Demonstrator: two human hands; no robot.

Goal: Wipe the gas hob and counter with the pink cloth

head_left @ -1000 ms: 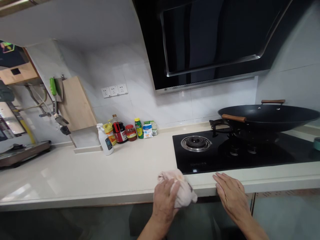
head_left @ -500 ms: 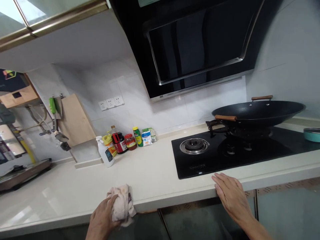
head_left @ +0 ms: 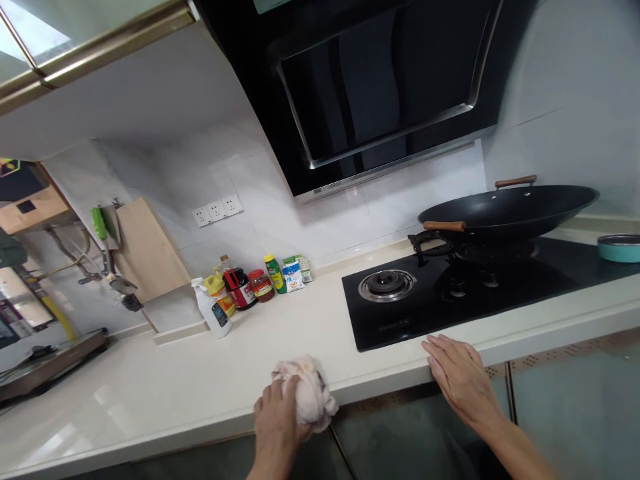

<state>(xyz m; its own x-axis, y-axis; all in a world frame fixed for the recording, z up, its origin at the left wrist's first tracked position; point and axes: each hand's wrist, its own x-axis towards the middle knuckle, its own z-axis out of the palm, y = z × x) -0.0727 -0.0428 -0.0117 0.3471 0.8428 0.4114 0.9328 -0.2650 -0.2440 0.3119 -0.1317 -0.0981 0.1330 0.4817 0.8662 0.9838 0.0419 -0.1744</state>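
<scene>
My left hand (head_left: 278, 417) grips a bunched pale pink cloth (head_left: 310, 393) at the front edge of the white countertop (head_left: 200, 383). Part of the cloth hangs over that edge. To the right, my right hand (head_left: 463, 377) rests on the counter's front edge, just below the black gas stove (head_left: 400, 327). Its fingers are stretched out and nothing is in it. A large black wok (head_left: 510, 210) with wooden handles sits on the stove's right burner, while the left burner (head_left: 387, 285) is bare.
Along the wall stand a white spray bottle (head_left: 213, 310), a dark sauce bottle (head_left: 240, 287), a red-lidded jar (head_left: 261, 285) and seasoning packs (head_left: 293, 275). A cutting board (head_left: 147, 250) leans at left. A range hood (head_left: 385, 87) hangs above; a teal container (head_left: 620, 249) is far right.
My left hand has moved the cloth to the right along the counter's front edge. My right hand stays at the edge by the stove. The view has shifted slightly.
</scene>
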